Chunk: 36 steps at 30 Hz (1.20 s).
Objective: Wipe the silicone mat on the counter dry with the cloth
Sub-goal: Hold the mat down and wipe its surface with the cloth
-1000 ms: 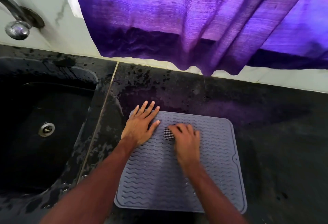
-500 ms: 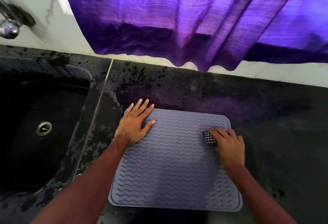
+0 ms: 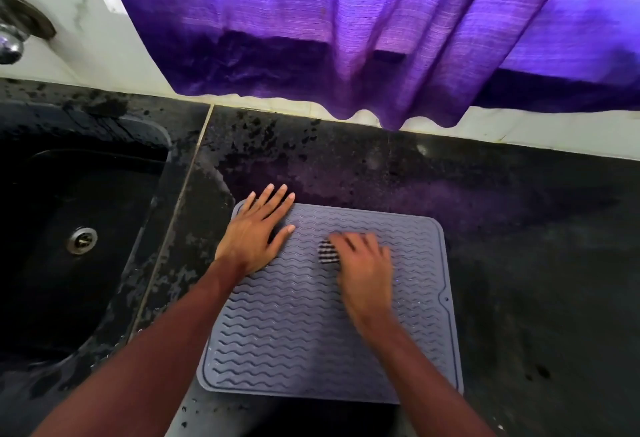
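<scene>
A grey silicone mat (image 3: 294, 339) with wavy ridges lies flat on the dark stone counter (image 3: 536, 263). My left hand (image 3: 254, 234) rests palm down on the mat's far left corner, fingers spread, holding nothing. My right hand (image 3: 365, 270) presses a small black-and-white checked cloth (image 3: 327, 252) onto the mat's upper middle. Only the cloth's left end shows from under the fingers. The right hand is blurred by motion.
A black sink (image 3: 79, 239) with a metal drain lies to the left of the mat, and a chrome tap (image 3: 10, 45) juts from the wall above it. A purple curtain (image 3: 363, 31) hangs over the back of the counter. Wet patches darken the counter around the sink.
My right hand swept the cloth from the mat's middle to its right edge, then back left to the upper middle. The left hand stayed on the corner.
</scene>
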{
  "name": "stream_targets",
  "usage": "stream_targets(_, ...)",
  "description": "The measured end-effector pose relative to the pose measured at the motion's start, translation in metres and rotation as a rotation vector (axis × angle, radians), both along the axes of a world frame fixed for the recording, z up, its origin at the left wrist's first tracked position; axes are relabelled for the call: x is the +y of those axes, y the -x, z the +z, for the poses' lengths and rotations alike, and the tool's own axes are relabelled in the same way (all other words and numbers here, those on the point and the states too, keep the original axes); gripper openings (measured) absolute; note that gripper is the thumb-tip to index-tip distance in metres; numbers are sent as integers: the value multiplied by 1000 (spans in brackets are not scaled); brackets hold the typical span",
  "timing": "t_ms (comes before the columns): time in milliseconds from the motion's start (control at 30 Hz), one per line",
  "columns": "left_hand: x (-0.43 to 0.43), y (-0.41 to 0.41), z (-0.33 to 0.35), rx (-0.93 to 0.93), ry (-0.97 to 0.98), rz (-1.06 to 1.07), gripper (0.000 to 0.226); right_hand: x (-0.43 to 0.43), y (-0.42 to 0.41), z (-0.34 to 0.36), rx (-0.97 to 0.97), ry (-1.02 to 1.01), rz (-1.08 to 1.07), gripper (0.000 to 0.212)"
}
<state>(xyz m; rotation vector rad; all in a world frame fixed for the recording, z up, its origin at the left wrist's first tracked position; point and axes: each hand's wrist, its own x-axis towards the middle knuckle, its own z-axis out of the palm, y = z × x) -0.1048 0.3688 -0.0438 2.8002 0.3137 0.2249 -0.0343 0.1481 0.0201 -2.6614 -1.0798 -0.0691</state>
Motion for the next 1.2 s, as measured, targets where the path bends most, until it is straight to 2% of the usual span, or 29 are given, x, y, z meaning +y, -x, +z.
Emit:
stream_targets(100, -1, 1, -3, -69, 5, -137, 55, 9, 8, -19, -131, 55, 128, 29)
stream_targets(267, 6, 2, -4, -32, 59, -169, 57, -25, -16, -25, -196, 110, 159, 31)
stream_targets(467, 6, 3, -3, -45, 92, -154, 57, -81, -50, -19, -176, 148, 71, 40)
stream_targets(633, 5, 3, -2, -64, 128, -135, 58, -135, -76, -6, -184, 253, -92, 40)
stream_targets(733, 4, 2, -3, -77, 151, -111, 58, -150, -81, 11, -85, 337, -245, 40)
stream_targets(833, 2, 2, -3, -79, 153, -93, 57, -134, -76, 24, -20, 313, -329, 42)
stream_targets(1000, 4, 2, -3, -64, 156, -102, 57, -50, -24, 21, 51, 14, -116, 63)
stream_targets(1133, 4, 2, -2, -58, 162, -118, 55, 6, 15, -7, -38, -62, 66, 34)
stream_targets(1200, 5, 2, -2, -59, 159, -120, 55, 8, 21, -17, -79, -22, 112, 29)
